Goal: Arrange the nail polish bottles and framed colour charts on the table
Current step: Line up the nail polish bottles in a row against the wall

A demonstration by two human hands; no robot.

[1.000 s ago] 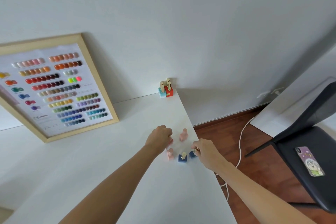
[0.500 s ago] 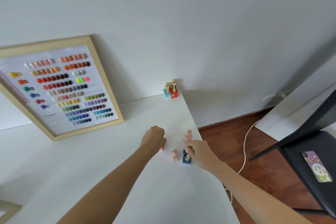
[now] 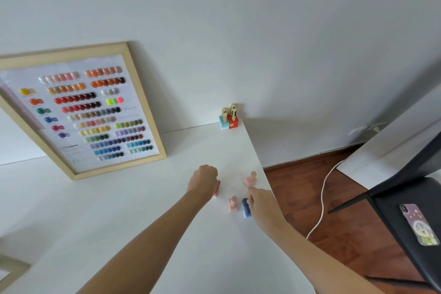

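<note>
Mid-arranging: bottles clustered lower centre, near the worktop's (image 3: 167, 234) right edge. Left hand (image 3: 202, 182) curled over a pink bottle (image 3: 216, 189); right hand (image 3: 261, 200) pinching a blue bottle (image 3: 245, 207). Two more pink bottles (image 3: 233, 204) between and just above, ungrasped. Next, probably: carrying both to the group (image 3: 228, 118) at upper centre, keeping them upright. Chart (image 3: 95, 112) leaning upper left

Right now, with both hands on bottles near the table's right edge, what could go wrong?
1. The pink bottle stands close to the table edge; a nudge from the right hand could tip it to the floor.
2. The right hand's grip on the blue bottle sits beside the small pink bottle; lifting may knock it over.
</note>
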